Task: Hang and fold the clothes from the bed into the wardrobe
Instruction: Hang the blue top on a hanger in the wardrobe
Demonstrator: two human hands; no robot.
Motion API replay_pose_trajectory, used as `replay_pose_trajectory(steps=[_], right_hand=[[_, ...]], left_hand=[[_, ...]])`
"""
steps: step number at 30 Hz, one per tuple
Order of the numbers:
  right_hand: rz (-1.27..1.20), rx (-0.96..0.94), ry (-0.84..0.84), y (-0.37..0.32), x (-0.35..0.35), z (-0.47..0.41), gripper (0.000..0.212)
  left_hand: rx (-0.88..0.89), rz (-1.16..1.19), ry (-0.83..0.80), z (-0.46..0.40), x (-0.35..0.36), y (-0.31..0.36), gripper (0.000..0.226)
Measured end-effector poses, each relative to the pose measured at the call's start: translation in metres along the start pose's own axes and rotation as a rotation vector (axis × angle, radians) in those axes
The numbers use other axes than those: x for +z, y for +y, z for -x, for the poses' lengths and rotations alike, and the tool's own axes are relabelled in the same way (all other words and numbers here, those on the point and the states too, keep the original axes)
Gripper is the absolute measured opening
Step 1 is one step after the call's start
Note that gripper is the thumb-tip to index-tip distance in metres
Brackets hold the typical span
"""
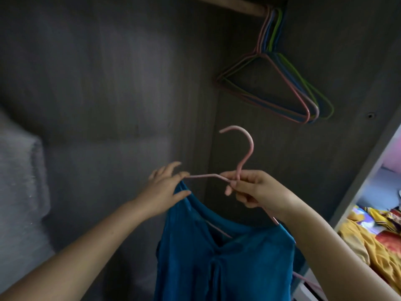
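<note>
A teal blue garment [223,257] hangs on a pink hanger [244,157] in front of the dark wardrobe interior. My right hand [253,190] pinches the hanger at the base of its hook. My left hand [167,187] pinches the garment's left shoulder strap at the hanger's left arm, its other fingers spread. The hanger's hook points up and left, free of the rail. Its right arm is partly hidden behind my right wrist.
Several empty hangers [280,83], pink, blue and green, hang from the wooden rail [234,6] at the top right. A grey fuzzy fabric [19,174] fills the left edge. Yellow patterned cloth [373,240] lies on the bed at right, past the wardrobe's side panel [368,170].
</note>
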State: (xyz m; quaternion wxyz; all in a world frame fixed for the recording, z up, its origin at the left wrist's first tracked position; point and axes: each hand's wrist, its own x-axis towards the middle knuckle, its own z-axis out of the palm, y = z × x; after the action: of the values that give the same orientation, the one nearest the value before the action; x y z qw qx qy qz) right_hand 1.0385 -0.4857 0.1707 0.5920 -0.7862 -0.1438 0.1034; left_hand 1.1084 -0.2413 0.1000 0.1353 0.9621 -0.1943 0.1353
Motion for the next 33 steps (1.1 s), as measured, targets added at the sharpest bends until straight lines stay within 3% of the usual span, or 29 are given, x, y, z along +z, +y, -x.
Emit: replay_pose_trajectory(steps=[3, 5, 8, 10, 13, 17, 20, 24, 28, 33], right_hand=[[0.053, -0.083, -0.111, -0.014, 0.006, -0.006, 0.031], [0.163, -0.094, -0.165, -0.02, 0.003, -0.007, 0.035], [0.553, -0.157, -0.192, -0.022, -0.006, -0.006, 0.026], [0.608, -0.198, -0.21, -0.022, 0.0, -0.011, 0.02], [0.331, -0.287, -0.226, -0.04, 0.032, -0.023, 0.021], [0.048, -0.355, -0.167, -0.094, 0.084, -0.061, 0.03], [-0.04, -0.46, -0.112, -0.159, 0.126, -0.086, 0.031], [-0.194, -0.583, -0.136, -0.239, 0.174, -0.101, 0.031], [-0.371, -0.506, -0.221, -0.277, 0.239, -0.114, 0.02], [-0.449, -0.428, -0.218, -0.278, 0.309, -0.139, 0.026]], left_hand=[[0.067, 0.284, 0.08, -0.001, -0.01, 0.002, 0.016], [-0.003, 0.267, 0.186, -0.001, -0.017, -0.012, 0.019], [-0.156, 0.241, 0.345, 0.002, -0.03, -0.047, 0.02], [-0.225, 0.248, 0.416, 0.004, -0.044, -0.069, 0.02], [-0.284, 0.235, 0.526, -0.002, -0.071, -0.09, 0.022], [-0.438, 0.368, 0.66, 0.0, -0.119, -0.084, 0.045], [-0.271, 0.508, 0.769, 0.028, -0.149, -0.071, 0.05], [-0.081, 0.673, 0.693, 0.075, -0.176, -0.046, 0.054], [-0.132, 0.602, 0.75, 0.105, -0.187, -0.046, 0.085], [-0.254, 0.566, 0.831, 0.131, -0.178, -0.073, 0.092]])
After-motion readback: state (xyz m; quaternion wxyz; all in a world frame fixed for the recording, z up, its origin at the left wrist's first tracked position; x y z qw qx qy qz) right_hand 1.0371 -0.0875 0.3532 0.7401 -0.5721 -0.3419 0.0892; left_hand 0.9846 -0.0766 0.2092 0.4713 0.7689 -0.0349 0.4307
